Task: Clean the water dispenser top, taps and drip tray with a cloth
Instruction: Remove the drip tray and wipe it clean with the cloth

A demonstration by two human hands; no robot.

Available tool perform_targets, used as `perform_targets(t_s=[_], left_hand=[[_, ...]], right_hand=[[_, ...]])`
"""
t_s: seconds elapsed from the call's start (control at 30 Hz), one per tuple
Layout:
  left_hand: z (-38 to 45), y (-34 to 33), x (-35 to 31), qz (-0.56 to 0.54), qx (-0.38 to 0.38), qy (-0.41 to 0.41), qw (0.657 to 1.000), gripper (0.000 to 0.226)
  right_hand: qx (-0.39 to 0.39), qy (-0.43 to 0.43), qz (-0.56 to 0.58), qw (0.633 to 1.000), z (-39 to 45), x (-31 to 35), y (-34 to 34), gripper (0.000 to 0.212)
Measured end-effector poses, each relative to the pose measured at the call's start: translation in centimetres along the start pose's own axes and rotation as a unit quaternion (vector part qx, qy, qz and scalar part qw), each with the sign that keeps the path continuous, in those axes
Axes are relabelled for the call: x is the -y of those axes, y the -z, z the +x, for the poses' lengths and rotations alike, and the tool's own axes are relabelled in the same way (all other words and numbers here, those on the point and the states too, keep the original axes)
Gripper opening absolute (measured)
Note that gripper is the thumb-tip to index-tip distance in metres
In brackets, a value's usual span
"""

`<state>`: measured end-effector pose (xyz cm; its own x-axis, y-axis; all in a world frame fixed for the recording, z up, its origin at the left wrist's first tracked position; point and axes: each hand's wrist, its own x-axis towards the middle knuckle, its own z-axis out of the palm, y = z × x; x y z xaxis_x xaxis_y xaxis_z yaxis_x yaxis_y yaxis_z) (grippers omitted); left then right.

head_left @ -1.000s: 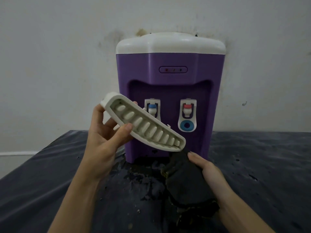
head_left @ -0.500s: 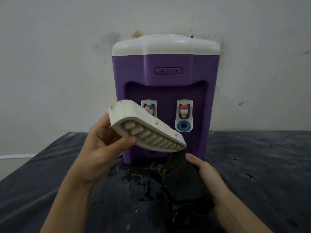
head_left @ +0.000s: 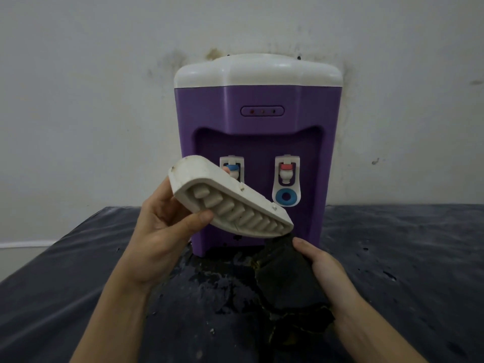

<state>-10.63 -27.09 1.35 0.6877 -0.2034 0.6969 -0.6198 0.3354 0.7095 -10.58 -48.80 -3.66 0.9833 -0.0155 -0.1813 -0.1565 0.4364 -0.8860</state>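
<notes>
A purple water dispenser [head_left: 258, 106] with a white top [head_left: 258, 70] stands against the wall. Its blue tap [head_left: 233, 169] is partly hidden; the red tap [head_left: 286, 170] shows fully. My left hand [head_left: 159, 231] grips a white slotted drip tray [head_left: 230, 203], lifted and tilted in front of the dispenser, thumb on its grille side. My right hand [head_left: 322, 263] holds a dark cloth [head_left: 288, 273] just under the tray's lower right end, touching it.
The dispenser stands on a dark surface [head_left: 406, 258] with wet patches and specks [head_left: 217, 279] in front of its base. A stained pale wall [head_left: 91, 100] is right behind. The surface's left edge [head_left: 52, 247] runs diagonally.
My left hand has turned the drip tray so its plain side faces up more and the grille faces down toward me. The cloth stays at the tray's lower end.
</notes>
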Motion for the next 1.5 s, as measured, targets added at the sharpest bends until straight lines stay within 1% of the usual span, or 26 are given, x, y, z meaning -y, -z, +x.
perform_targets(t_s=[0.07,0.13,0.23,0.3,0.33,0.37,0.43,0.5,0.53,0.57,0.6,0.63,0.7,0.8,0.9,0.97,1.07,1.13,1.17,1.23,1.33,1.4,1.5], left_hand=[[-0.1,0.3,0.4,-0.005,-0.048,0.003,0.999,0.043],[-0.1,0.5,0.9,-0.021,-0.101,0.005,0.995,0.032],[-0.1,1.1,1.5,-0.055,-0.168,0.021,0.984,0.032],[-0.1,1.3,1.7,-0.058,-0.193,0.028,0.979,0.033],[-0.1,1.4,1.7,-0.061,-0.2,0.031,0.977,0.034],[0.0,1.4,1.8,-0.066,-0.203,0.032,0.976,0.033],[0.0,1.3,1.8,-0.074,-0.205,0.031,0.976,0.032],[0.1,1.0,1.8,-0.08,-0.204,0.032,0.975,0.033],[0.1,0.9,1.7,-0.078,-0.2,0.031,0.976,0.033],[0.2,0.8,1.7,-0.072,-0.194,0.032,0.978,0.032],[0.2,0.6,1.6,-0.063,-0.186,0.033,0.98,0.033],[0.2,0.4,1.6,-0.052,-0.178,0.036,0.982,0.033],[0.1,0.2,1.6,-0.035,-0.163,0.04,0.985,0.035],[0.0,-0.2,1.7,-0.032,-0.15,0.043,0.987,0.036],[0.1,-0.5,1.9,-0.038,-0.149,0.042,0.987,0.035],[0.1,-0.6,2.2,-0.055,-0.161,0.041,0.985,0.034],[0.1,-0.3,2.4,-0.104,-0.185,0.047,0.976,0.035],[0.1,-0.1,2.5,-0.127,-0.2,0.052,0.97,0.033],[0.1,0.1,2.5,-0.136,-0.205,0.054,0.968,0.031],[0.0,0.4,2.5,-0.15,-0.215,0.06,0.963,0.03],[0.1,0.5,2.3,-0.16,-0.227,0.072,0.958,0.04],[0.1,0.3,2.1,-0.143,-0.215,0.088,0.962,0.047],[0.2,-0.7,2.4,-0.093,-0.163,0.11,0.976,0.042]], right_hand=[[0.01,0.007,-0.008,1.0,-0.5,0.3,-0.2,0.041],[0.011,0.039,-0.018,0.999,-0.7,0.3,-0.4,0.035],[-0.028,0.144,-0.056,0.988,-0.7,-0.3,-0.7,0.022],[-0.052,0.247,-0.104,0.962,-0.6,-0.7,-0.7,0.026],[-0.06,0.312,-0.144,0.937,-0.6,-0.8,-0.7,0.029],[-0.065,0.376,-0.202,0.902,-0.6,-0.9,-0.6,0.031],[-0.071,0.48,-0.331,0.809,-0.5,-1.0,-0.2,0.034],[-0.084,0.546,-0.445,0.705,-0.2,-1.2,0.3,0.035],[-0.094,0.564,-0.495,0.655,-0.1,-1.3,0.5,0.036],[-0.108,0.569,-0.538,0.612,-0.1,-1.4,0.6,0.037],[-0.122,0.565,-0.573,0.581,0.0,-1.4,0.6,0.037],[-0.133,0.556,-0.598,0.562,0.0,-1.5,0.7,0.038],[-0.149,0.545,-0.623,0.541,0.0,-1.7,0.8,0.036],[-0.164,0.552,-0.627,0.525,0.1,-1.9,1.0,0.031],[-0.166,0.57,-0.603,0.533,0.5,-2.0,1.4,0.027],[-0.157,0.587,-0.574,0.548,0.8,-1.9,1.6,0.029],[-0.136,0.615,-0.511,0.586,1.1,-0.8,1.8,0.032],[-0.119,0.627,-0.483,0.6,0.9,0.2,1.7,0.032],[-0.11,0.629,-0.482,0.6,0.7,0.7,1.6,0.031],[-0.098,0.629,-0.503,0.585,0.1,1.2,1.2,0.026],[-0.087,0.628,-0.522,0.571,-0.5,1.4,0.6,0.023],[-0.089,0.627,-0.514,0.579,-0.7,1.3,0.3,0.022],[-0.088,0.614,-0.51,0.596,-0.8,1.0,0.1,0.023]])
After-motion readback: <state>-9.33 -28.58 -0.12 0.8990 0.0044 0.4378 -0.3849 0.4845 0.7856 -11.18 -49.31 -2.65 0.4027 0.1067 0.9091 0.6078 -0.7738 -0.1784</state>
